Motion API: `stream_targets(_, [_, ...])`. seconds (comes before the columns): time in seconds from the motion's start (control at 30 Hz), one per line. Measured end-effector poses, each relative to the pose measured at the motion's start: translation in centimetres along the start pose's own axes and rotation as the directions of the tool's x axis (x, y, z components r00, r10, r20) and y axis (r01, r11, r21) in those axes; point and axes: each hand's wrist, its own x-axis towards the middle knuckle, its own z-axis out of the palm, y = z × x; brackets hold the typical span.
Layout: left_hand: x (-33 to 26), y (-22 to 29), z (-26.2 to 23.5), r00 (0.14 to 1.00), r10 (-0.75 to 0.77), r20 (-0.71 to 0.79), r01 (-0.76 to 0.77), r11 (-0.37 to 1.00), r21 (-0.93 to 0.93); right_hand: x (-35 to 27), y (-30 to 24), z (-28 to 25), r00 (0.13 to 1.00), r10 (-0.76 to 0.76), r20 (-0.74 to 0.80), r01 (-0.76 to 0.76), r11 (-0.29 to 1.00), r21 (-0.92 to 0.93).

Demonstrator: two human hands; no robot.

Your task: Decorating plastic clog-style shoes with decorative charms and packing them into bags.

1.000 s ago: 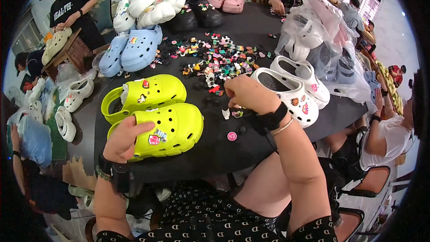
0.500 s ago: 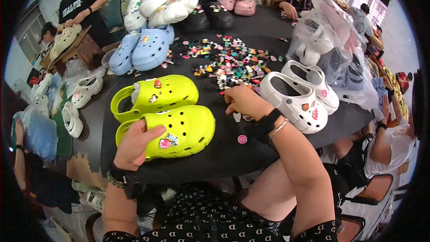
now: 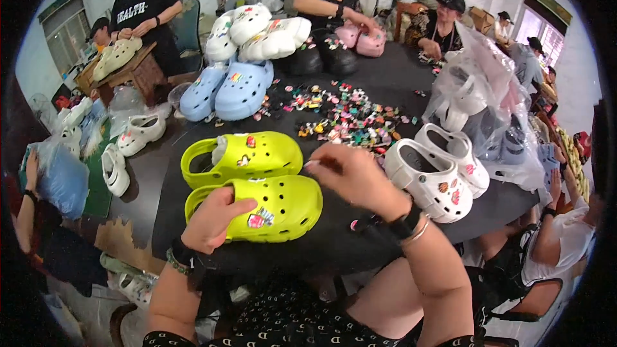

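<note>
Two lime-green clogs lie side by side before me, toes to the right. My left hand (image 3: pixel 215 218) grips the near clog (image 3: pixel 289 202) by its heel end, thumb over the top. Beside that thumb, a pink-and-silver shoe charm (image 3: pixel 257 220) sits on the clog. The far clog (image 3: pixel 273 151) bears a red charm and a white-brown one. Just right of the toes, my right hand (image 3: pixel 360 177) is raised, fingers pinched on a small whitish piece (image 3: pixel 313 162), probably a charm; its shape is mostly hidden.
Loose charms (image 3: pixel 347 112) are strewn beyond my right hand. White clogs (image 3: pixel 427 180) stand to the right, with bagged shoes (image 3: pixel 501 125) behind. Blue clogs (image 3: pixel 241 93) and stacked white ones (image 3: pixel 273 38) sit far left. A pink disc (image 3: pixel 354 224) lies near my right wrist. Other people work around the table.
My right hand has lifted from the charms and moved left toward the lime toes, a small whitish piece now in its fingertips. My left hand keeps its hold. The whole view has shifted.
</note>
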Motion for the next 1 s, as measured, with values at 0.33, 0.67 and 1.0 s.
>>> stream_targets(0.33, [-0.9, -1.2, 0.3, 0.998, 0.05, -0.037, -0.049, 0.998, 0.034, -2.0, -3.4, 6.6, 0.971, -0.163, 0.176, 0.166, 0.986, -0.002])
stream_targets(0.67, [-2.1, -0.9, 1.5, 0.994, 0.098, -0.055, -0.094, 0.993, 0.077, -1.7, -5.1, 5.9, 0.972, -0.001, 0.236, 0.011, 0.999, -0.042])
stream_targets(1.0, [-2.7, -1.4, 2.4, 0.974, 0.214, -0.068, -0.183, 0.932, 0.314, -1.8, -4.3, 6.2, 0.983, -0.15, 0.106, 0.157, 0.985, -0.064])
